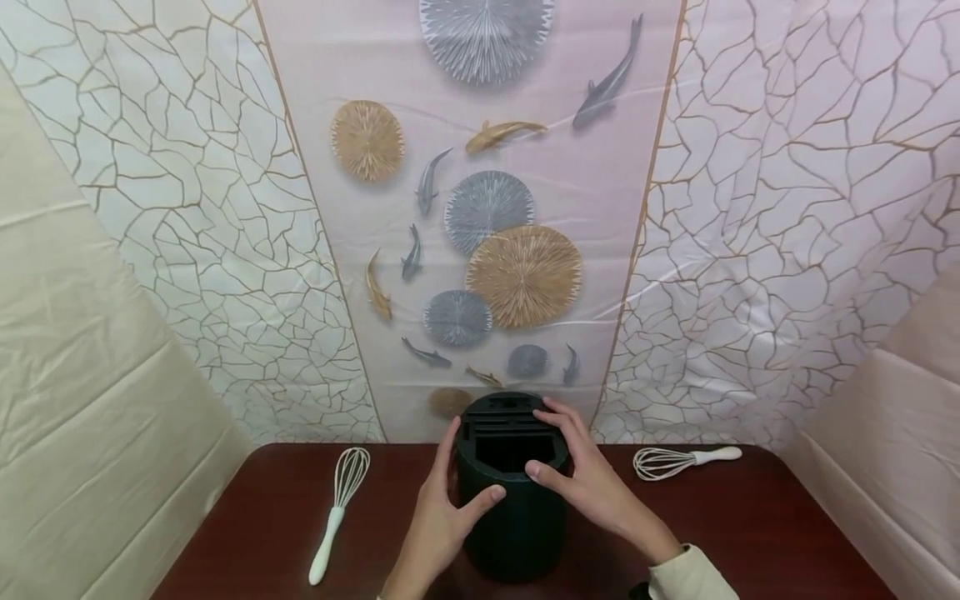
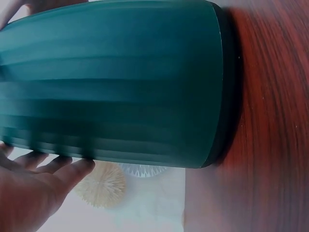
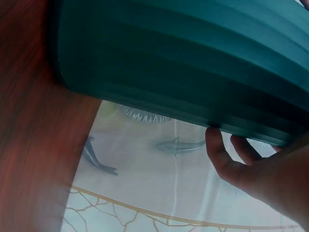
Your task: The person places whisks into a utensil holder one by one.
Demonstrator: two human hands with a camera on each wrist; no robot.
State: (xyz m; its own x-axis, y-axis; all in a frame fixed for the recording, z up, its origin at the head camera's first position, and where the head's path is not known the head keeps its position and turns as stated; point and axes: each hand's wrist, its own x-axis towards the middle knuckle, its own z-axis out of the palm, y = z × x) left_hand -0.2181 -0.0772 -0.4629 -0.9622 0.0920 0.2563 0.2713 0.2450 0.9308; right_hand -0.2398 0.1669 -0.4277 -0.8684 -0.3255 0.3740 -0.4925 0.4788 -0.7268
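While the dark green container [image 1: 513, 529] stands upright on the bench [image 1: 247, 533], your left grip [image 1: 442, 512] and right grip [image 1: 596, 483] clasp opposite sides — thumbs toward you, fingers farther round — probably to steady it; left whisk [image 1: 337, 509] and right whisk [image 1: 694, 457] lie well apart.

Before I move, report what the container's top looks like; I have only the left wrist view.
Observer: The container has a wide opening in its top, with slots behind it.
Operator: Check the left side for loose things.
Observer: A whisk lies there, apart from the container.
Operator: Now check the right.
Observer: A second whisk lies there, its handle pointing away from the container.
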